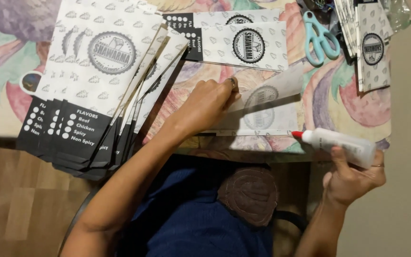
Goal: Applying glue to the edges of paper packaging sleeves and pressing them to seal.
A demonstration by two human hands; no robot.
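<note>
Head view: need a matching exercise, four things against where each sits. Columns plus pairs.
1. teal-handled scissors
2. white glue bottle with red tip
3. fanned stack of white-and-black printed paper bags
4. folded translucent paper bag

A. under the left hand
B. in the right hand
C. left part of the table
D. top right of the table

Pairs: 1-D, 2-B, 3-C, 4-A

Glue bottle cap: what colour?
Red, on the white glue bottle in the right hand; head view shows it best.
</note>
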